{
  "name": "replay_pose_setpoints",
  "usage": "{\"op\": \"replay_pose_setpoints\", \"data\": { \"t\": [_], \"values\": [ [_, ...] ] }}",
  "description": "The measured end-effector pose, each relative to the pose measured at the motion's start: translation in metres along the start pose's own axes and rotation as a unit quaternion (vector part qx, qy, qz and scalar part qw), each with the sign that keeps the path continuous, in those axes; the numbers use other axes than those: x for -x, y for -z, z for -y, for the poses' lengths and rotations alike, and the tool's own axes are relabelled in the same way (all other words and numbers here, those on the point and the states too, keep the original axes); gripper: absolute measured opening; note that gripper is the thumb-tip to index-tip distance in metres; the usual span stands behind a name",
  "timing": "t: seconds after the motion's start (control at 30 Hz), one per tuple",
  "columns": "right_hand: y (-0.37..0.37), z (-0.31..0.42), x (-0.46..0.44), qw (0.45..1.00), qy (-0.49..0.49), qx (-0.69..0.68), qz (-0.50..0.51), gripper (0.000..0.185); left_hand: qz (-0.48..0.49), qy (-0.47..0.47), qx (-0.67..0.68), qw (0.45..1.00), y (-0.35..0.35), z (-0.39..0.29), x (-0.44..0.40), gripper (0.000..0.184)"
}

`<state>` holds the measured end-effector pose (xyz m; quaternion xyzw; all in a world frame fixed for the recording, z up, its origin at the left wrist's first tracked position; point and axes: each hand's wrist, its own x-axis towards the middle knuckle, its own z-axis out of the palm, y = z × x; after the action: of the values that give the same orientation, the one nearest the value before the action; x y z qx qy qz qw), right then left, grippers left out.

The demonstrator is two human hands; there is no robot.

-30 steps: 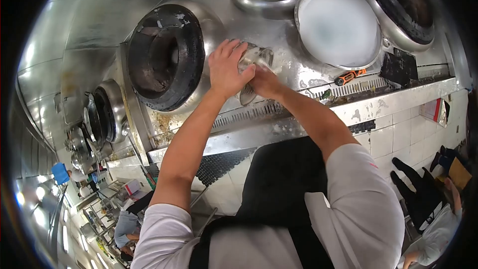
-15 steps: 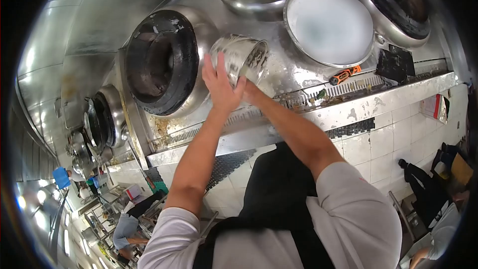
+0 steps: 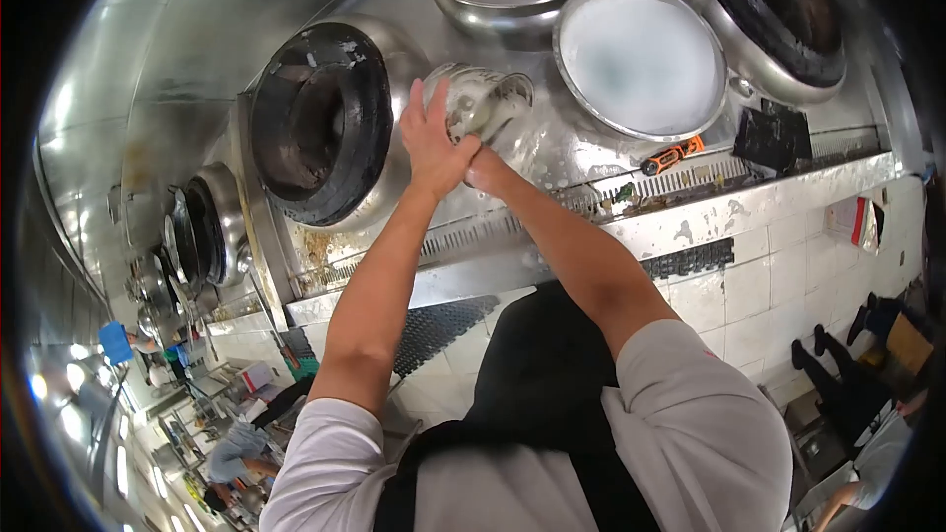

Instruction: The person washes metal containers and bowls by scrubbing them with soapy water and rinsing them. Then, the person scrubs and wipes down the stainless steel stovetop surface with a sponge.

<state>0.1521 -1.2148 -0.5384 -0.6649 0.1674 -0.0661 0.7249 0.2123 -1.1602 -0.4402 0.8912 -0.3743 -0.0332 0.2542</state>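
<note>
A wet metal pot [image 3: 478, 103] lies tilted on the steel counter, its opening facing right. My left hand [image 3: 434, 143] presses against its near left side with the fingers spread. Beside it, my right hand [image 3: 483, 166] is at the pot's near rim; its fingers are largely hidden, and whether they hold a cloth or the rim does not show. To the left is a burner with a black ring [image 3: 320, 123], and to the right a round basin of white foamy liquid [image 3: 641, 59].
A lidded steel pot [image 3: 517, 0] stands at the back, another black-ringed burner [image 3: 774, 10] at the right. An orange and black tool [image 3: 672, 155] and a black slab [image 3: 772, 138] lie near the drain grate [image 3: 473, 236]. Other people are at lower left and lower right.
The pot, upright or hidden under my hands a second ago, now shows its opening to the right. My hands have shifted slightly left, and the camera view has moved a little.
</note>
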Motion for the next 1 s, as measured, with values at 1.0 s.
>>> {"op": "replay_pose_setpoints", "data": {
  "t": [1.0],
  "values": [
    [0.026, 0.043, 0.003, 0.510, -0.153, 0.753, 0.385, 0.039, -0.132, 0.285, 0.188, 0.931, -0.056, 0.047, 0.053, 0.032]
  ]
}}
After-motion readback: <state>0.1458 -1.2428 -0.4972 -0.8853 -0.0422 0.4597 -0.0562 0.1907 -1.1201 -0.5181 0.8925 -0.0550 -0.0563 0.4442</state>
